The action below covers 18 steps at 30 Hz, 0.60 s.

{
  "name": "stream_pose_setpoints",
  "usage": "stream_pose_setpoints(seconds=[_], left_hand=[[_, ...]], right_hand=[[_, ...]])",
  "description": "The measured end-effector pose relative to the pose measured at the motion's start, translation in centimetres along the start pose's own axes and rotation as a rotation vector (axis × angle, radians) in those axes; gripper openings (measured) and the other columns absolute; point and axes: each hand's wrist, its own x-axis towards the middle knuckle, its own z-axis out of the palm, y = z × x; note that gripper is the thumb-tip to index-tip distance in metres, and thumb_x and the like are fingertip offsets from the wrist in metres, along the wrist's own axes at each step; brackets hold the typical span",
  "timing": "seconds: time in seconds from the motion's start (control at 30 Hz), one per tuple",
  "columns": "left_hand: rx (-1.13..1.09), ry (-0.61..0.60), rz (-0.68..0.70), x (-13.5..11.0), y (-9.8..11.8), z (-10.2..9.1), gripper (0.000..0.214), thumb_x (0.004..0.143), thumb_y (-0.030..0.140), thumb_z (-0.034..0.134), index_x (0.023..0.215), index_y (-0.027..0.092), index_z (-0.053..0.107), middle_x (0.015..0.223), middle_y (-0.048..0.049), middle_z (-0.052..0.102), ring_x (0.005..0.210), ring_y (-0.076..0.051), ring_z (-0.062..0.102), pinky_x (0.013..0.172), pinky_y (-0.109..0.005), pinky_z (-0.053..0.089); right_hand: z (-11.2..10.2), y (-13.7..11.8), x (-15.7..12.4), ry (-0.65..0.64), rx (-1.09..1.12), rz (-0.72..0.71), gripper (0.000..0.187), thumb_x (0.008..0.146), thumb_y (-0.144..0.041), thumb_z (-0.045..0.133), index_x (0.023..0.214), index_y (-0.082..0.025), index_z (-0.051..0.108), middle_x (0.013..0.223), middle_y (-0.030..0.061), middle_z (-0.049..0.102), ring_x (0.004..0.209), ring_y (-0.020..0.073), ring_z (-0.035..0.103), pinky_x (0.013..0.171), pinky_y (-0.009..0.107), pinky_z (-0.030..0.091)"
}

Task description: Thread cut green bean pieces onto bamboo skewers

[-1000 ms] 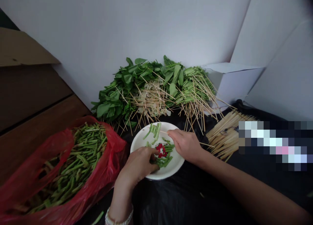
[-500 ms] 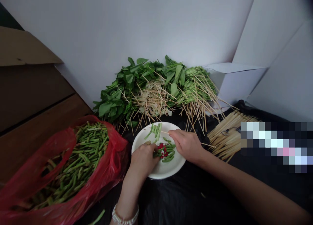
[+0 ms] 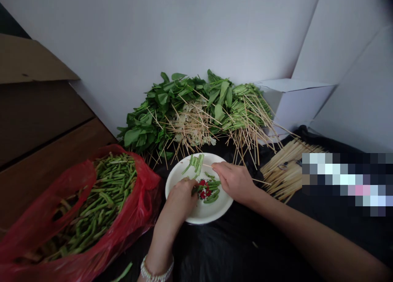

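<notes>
Here the right hand pinches the skewer, green bean pieces lined up at its far end over the white bowl! The left hand curls beside loose cut beans inside, its hold impossible to tell.

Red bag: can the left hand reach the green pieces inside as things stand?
Probably yes: the bag gapes open left of the left hand, green pieces exposed on top; nothing seems in the way except the bag's own raised side.
</notes>
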Motion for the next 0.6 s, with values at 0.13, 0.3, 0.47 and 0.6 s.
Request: stream_pose_setpoints(seconds=[0.13,0.3,0.47,0.6], left_hand=[[-0.103,0.038,0.028,0.27,-0.17,0.08,0.032,0.076,0.007,0.05,0.097,0.02,0.071,0.094,-0.0082,0.07,0.088,-0.022,0.063,0.08,-0.033,0.044],[-0.206,0.055,0.0,0.61,-0.41,0.35,0.033,0.071,0.003,0.056,0.097,0.017,0.071,0.089,-0.007,0.069,0.078,-0.018,0.062,0.074,-0.03,0.044],[-0.18,0.056,0.013,0.3,-0.17,0.29,0.017,0.069,0.008,0.061,0.076,0.02,0.071,0.083,-0.0044,0.063,0.08,-0.018,0.059,0.073,-0.029,0.043],[-0.124,0.001,0.012,-0.21,0.35,-0.07,0.004,0.068,0.024,0.069,0.072,0.022,0.07,0.081,-0.0034,0.062,0.082,-0.021,0.059,0.072,-0.031,0.041]], right_hand=[[-0.05,0.07,0.05,0.012,0.011,0.004,0.027,0.094,-0.017,0.037,0.102,-0.016,0.063,0.087,0.0049,0.069,0.078,0.0147,0.064,0.067,0.025,0.041],[-0.05,0.12,0.06,0.026,0.014,0.01,0.027,0.095,-0.017,0.037,0.103,-0.017,0.063,0.089,0.0046,0.069,0.078,0.0144,0.063,0.067,0.024,0.041],[-0.04,0.13,0.04,0.024,0.007,0.006,0.026,0.095,-0.017,0.038,0.102,-0.016,0.063,0.089,0.0048,0.069,0.078,0.0146,0.064,0.066,0.024,0.041],[-0.07,0.07,0.03,0.014,-0.001,0.007,0.026,0.094,-0.016,0.038,0.103,-0.016,0.062,0.087,0.0044,0.069,0.076,0.0144,0.063,0.066,0.024,0.041]])
